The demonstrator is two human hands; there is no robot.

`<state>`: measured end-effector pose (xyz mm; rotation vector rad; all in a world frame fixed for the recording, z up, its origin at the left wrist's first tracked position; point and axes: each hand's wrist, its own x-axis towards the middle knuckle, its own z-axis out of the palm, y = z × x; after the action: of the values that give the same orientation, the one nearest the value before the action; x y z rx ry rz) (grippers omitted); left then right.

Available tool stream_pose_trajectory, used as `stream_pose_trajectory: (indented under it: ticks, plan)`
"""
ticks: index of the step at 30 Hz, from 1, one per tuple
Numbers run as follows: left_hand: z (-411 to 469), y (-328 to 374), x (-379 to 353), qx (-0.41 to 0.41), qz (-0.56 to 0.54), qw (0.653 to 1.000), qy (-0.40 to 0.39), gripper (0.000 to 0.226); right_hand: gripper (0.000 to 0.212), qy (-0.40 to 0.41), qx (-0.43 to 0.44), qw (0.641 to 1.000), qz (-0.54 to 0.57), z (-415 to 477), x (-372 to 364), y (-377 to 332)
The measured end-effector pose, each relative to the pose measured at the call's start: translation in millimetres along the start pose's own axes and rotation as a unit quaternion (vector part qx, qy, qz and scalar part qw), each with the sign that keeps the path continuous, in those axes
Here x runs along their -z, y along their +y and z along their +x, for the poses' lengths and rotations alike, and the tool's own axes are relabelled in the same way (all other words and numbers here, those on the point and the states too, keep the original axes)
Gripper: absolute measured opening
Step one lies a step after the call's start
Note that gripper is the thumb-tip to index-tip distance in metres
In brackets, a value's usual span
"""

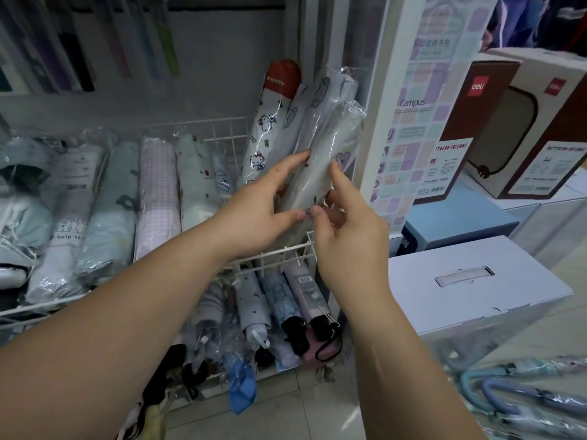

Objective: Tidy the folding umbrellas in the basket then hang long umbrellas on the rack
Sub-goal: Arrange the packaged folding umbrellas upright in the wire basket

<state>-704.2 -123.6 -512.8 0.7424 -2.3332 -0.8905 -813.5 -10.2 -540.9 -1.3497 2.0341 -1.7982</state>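
Both forearms reach in: the left hand (pixel 263 211) and right hand (pixel 346 236) grip a plastic-sleeved grey folding umbrella (pixel 320 166), tilted at the right end of the white wire basket (pixel 279 254) beside the Hello Kitty umbrella (pixel 266 128). This looks like the basket-tidying step. Next, it needs settling against its neighbours.

Folding umbrellas (pixel 155 198) lie in the wire basket (pixel 228 131), a box (pixel 476 281) at its right.

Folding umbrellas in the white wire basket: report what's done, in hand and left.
Done: wrapped folding umbrellas lie in a row in the white wire basket. In hand: left hand and right hand hold a grey plastic-wrapped folding umbrella at its right end. Left: long curved-handled umbrellas lie bottom right, unhung.
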Motion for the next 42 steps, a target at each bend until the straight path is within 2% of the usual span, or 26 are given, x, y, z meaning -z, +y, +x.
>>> stream_pose_trajectory:
  ticks: [5,8,12,19,23,28,31,34,36,38,40,42]
  plan:
    - [-2,8,1,-0.018,-0.073,0.997,0.036,0.08,0.064,0.005,0.06,0.997,0.05,4,-8,1]
    - [-2,13,6,-0.021,-0.134,0.985,0.104,0.077,0.057,-0.033,0.086,0.994,0.057,7,-17,-4]
    - [4,8,15,0.048,-0.255,0.942,0.213,0.06,0.06,-0.111,0.092,0.989,0.031,10,-29,-13]
    - [-3,3,39,0.097,-0.29,0.915,0.262,0.053,0.065,-0.163,0.103,0.981,0.015,16,-50,-35]
    - [-17,-8,78,0.139,-0.208,0.922,0.296,0.048,0.063,-0.217,0.079,0.971,0.065,25,-78,-55]
    - [-56,-25,123,0.195,-0.092,0.941,0.261,0.056,0.062,-0.293,0.013,0.948,0.123,10,-123,-75]
    - [-71,-34,146,0.209,0.041,0.945,0.25,0.058,0.063,-0.318,0.015,0.942,0.107,3,-142,-88]
    - [-78,-37,160,0.21,0.182,0.939,0.205,0.055,0.067,-0.331,0.023,0.941,0.065,-3,-154,-97]
    - [-78,-37,162,0.191,0.292,0.922,0.169,0.046,0.057,-0.332,0.048,0.942,0.023,-1,-154,-98]
    - [-76,-31,163,0.17,0.389,0.892,0.153,0.038,0.039,-0.31,0.063,0.949,-0.004,4,-146,-96]
    - [-72,-24,162,0.161,0.439,0.874,0.131,0.035,0.033,-0.23,0.08,0.969,-0.042,11,-133,-88]
    - [-66,-16,157,0.146,0.454,0.872,0.11,0.034,0.035,-0.129,0.066,0.987,-0.072,20,-114,-74]
